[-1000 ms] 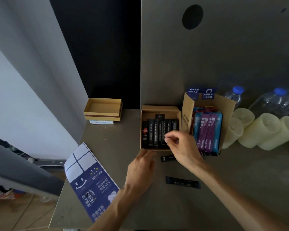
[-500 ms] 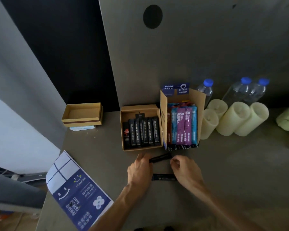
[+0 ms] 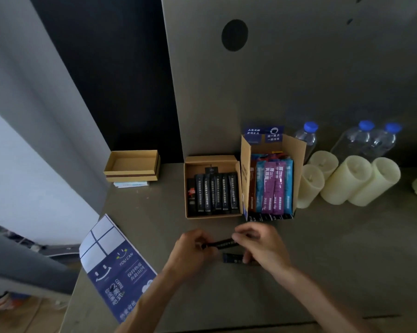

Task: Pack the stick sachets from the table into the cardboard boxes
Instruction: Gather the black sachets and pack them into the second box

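My left grip [image 3: 193,248] and right grip [image 3: 260,243] each pinched one end of a black sachet [image 3: 223,243], holding it level in front of the boxes. A second sachet [image 3: 231,257] lay on the table [image 3: 335,260], partly under my right hand. Just beyond stood the low box [image 3: 212,159] with its row of sachets [image 3: 217,195]. Touching its right side was the tall box [image 3: 299,152] of coloured sachets [image 3: 272,183].

A slim black stick sachet [image 3: 223,243] was pinched at both ends, nearly level. A second dark sachet [image 3: 232,258] lay flat at its five o'clock. At twelve o'clock sat a low open brown cardboard box [image 3: 211,159] holding a row of black sachets [image 3: 217,195]. At one o'clock stood a taller cardboard box [image 3: 299,150] of blue and purple sachets [image 3: 272,186].
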{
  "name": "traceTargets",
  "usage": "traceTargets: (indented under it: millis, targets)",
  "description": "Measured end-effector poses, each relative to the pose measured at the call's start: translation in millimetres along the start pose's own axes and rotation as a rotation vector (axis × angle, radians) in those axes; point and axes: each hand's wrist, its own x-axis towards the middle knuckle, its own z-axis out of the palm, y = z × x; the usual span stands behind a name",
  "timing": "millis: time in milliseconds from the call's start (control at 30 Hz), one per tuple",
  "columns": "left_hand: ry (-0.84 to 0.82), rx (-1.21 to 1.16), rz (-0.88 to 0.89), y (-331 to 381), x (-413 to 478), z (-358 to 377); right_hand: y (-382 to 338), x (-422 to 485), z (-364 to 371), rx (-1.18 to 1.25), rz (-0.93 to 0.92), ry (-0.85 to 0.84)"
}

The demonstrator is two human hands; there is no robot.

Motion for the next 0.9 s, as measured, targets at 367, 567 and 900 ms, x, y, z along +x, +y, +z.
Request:
traceTargets:
  millis: [367, 567, 900]
  targets:
    - [0.000, 0.096, 0.125, 27.0, -12.6, -15.5, -38.7, 11.1, 6.1, -0.104, -0.190, -0.045]
    - [0.058, 0.053, 0.157, 40.2, -3.6, -21.2, -45.1, 23.2, 12.2, -0.062, -0.172, -0.118]
    - [0.131, 0.074, 0.029, 44.0, 33.7, -36.8, -44.1, 43.0, 14.8, -0.156, -0.144, -0.042]
